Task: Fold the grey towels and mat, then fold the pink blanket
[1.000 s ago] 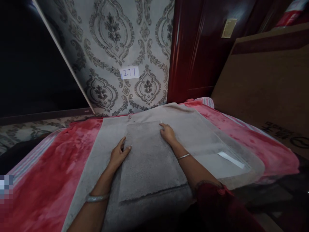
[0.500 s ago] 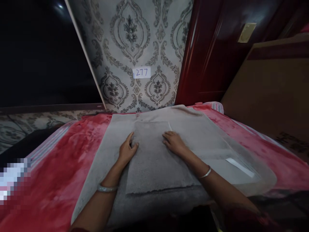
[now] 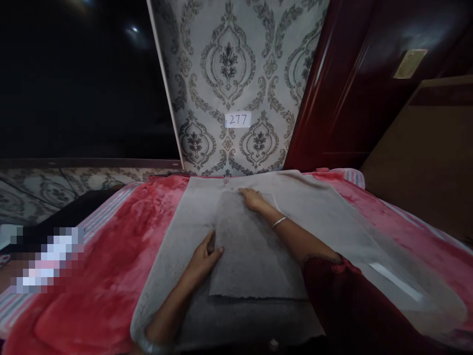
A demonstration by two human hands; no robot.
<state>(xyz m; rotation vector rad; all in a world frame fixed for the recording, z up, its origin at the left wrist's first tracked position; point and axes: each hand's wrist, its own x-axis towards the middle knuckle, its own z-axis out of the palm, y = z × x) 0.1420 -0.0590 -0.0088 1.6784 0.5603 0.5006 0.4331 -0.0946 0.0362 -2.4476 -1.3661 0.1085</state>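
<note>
A gray cloth point(image 3: 247, 261) lies flat on a pale gray mat point(image 3: 162, 276), itself spread over a red blanket point(image 3: 111, 276). The left hand point(image 3: 203, 259) is at the cloth's left edge, its thumb and forefinger parted. The right hand point(image 3: 252, 198) lies over the far edge; whether its fingers grip the fabric cannot be told. A bangle point(image 3: 280, 222) encircles the right wrist. Behind, a paper label point(image 3: 238, 119) reading 277 is on patterned wallpaper point(image 3: 229, 84).
</note>
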